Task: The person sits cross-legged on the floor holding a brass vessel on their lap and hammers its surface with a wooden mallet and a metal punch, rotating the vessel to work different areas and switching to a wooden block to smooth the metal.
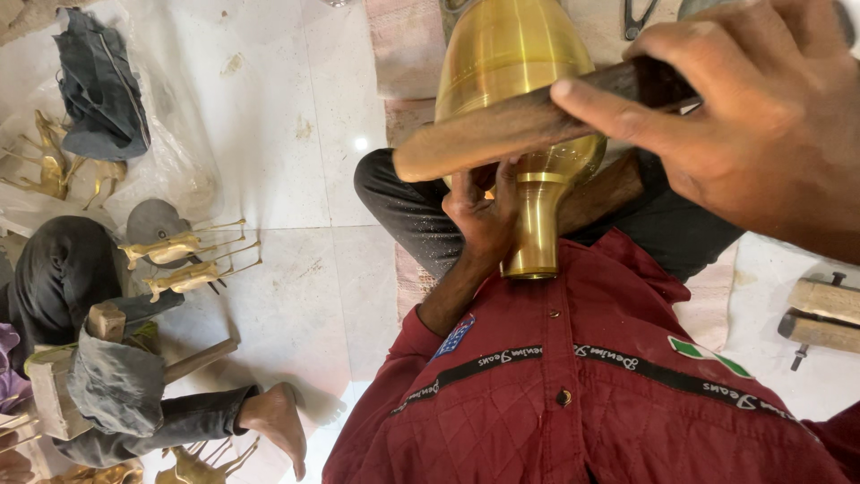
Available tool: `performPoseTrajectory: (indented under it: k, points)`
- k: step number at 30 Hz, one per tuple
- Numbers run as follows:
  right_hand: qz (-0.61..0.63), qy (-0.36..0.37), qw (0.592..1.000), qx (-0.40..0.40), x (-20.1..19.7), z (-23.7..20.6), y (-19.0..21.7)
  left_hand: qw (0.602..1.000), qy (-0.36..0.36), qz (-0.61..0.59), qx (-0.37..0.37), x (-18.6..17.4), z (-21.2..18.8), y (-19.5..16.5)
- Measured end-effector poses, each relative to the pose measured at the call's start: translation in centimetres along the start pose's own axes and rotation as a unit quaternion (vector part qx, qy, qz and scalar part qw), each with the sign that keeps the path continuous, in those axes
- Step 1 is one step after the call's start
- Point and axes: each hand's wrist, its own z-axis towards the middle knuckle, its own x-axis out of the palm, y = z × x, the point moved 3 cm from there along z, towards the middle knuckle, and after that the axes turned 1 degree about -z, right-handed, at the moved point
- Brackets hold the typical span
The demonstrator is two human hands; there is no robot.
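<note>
White marble flooring is spreading out around the brass vase point(515, 81), which is lying across the person's lap, neck toward the red jacket point(573, 385). Just under the vase, the left hand point(484, 215) is cupping its narrow neck, fingers curled against the metal. Above it, the right hand point(761, 116) is gripping a wooden stick point(511, 130) tightly and pressing it across the vase's belly. Well left of the vase, a co-worker's bare foot point(278, 421) is resting near small brass deer figures point(179, 264).
</note>
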Motion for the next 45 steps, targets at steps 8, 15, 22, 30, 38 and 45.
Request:
performPoseTrajectory:
  k: [8, 15, 22, 30, 38, 45]
  points:
    - [0.117, -0.013, 0.991, 0.057, 0.6, 0.1, 0.0, 0.997, 0.066, 0.010, -0.028, -0.3, 1.7, -1.1]
    - [0.087, 0.014, 0.991, 0.097, 1.6, -3.0, 0.3, 0.976, 0.198, 0.053, -0.072, -0.7, 4.3, -2.0]
    - [0.275, -0.014, 0.934, 0.228, 3.3, -6.8, 1.2, 0.949, 0.306, 0.014, -0.071, -0.9, 5.5, -1.3]
    - [0.278, -0.029, 0.924, 0.260, 3.9, -8.4, 2.2, 0.952, 0.304, 0.013, -0.023, -0.9, 5.5, -2.1]
    - [0.290, -0.025, 0.922, 0.257, 5.0, -8.3, 3.1, 0.917, 0.362, 0.159, 0.048, -0.6, 7.1, -2.3]
    - [0.491, -0.153, 0.768, 0.381, 7.1, -10.3, 5.3, 0.876, 0.443, 0.171, 0.085, 0.4, 8.9, -2.7]
